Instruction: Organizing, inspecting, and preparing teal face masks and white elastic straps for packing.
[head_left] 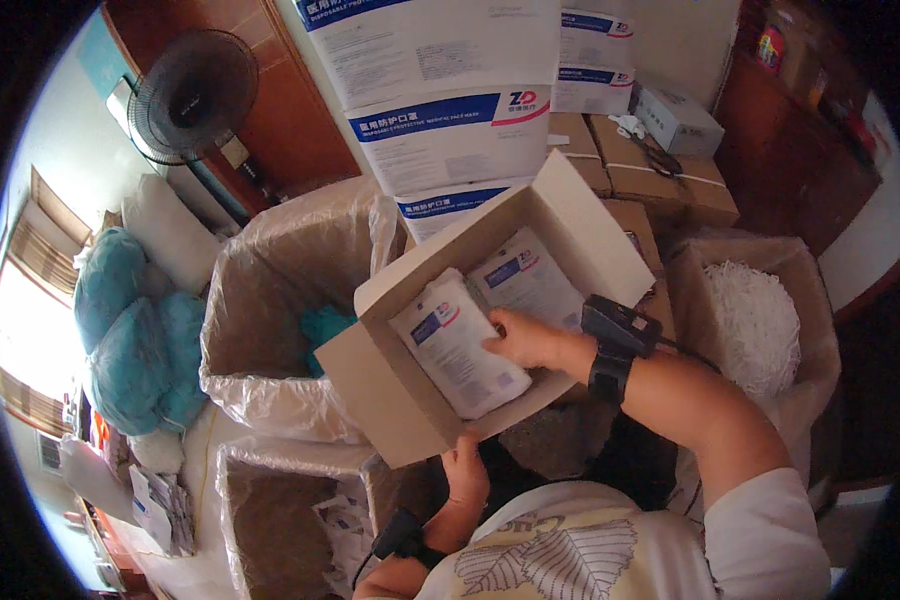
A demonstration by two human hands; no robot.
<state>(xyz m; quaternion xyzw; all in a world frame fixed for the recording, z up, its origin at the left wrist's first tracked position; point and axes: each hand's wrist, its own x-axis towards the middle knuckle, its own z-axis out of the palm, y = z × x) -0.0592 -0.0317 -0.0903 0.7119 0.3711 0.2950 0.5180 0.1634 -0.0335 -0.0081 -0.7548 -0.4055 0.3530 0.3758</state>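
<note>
L hand (465, 470) gripping box (410, 400) underside, R hand (530, 340) flat on inner packet (460, 345).

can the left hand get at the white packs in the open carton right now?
Probably not. The left hand grips the carton's lower edge from below, holding it up. The packs lie uncovered inside, flaps open, but the right hand already rests on them.

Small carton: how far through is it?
Done: flaps open on the small carton, which the left hand steadies from below. In hand: the right hand rests on a white packet inside. Left: that packet and a second packet beside it are not yet out.
</note>
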